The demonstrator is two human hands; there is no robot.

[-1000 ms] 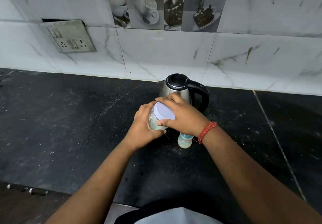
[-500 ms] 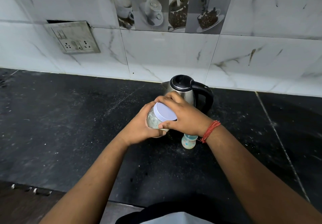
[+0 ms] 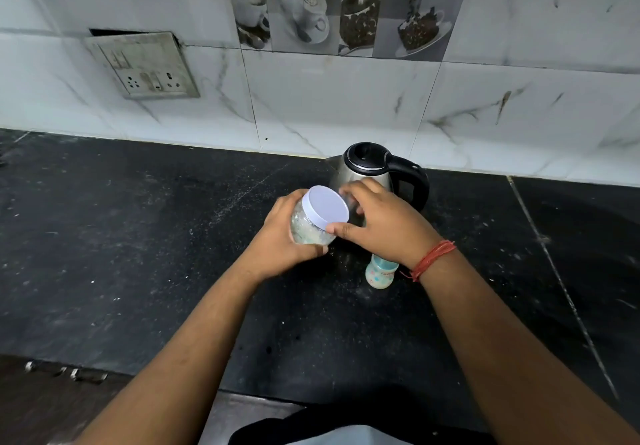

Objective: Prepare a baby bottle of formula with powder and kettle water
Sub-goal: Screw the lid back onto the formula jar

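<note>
A clear powder jar (image 3: 306, 231) with a pale lilac lid (image 3: 325, 207) is held tilted above the black counter. My left hand (image 3: 280, 236) wraps around the jar's body from the left. My right hand (image 3: 377, 222) touches the lid's rim with thumb and fingertips spread around its right side. Behind the hands stands a steel kettle (image 3: 367, 170) with a black lid and handle. A small baby bottle (image 3: 379, 273) with a blue collar stands on the counter under my right wrist, its top hidden by the wrist.
The black stone counter (image 3: 138, 254) stretches left and right, dusted with white specks. A marble-tiled wall runs behind it, with a socket plate (image 3: 145, 66) at the upper left. The counter's front edge (image 3: 311, 399) lies close to my body.
My right hand has slid off the top of the lid toward its right rim, leaving the lid fully visible. The jar stays in my left hand, tilted a little more toward me.
</note>
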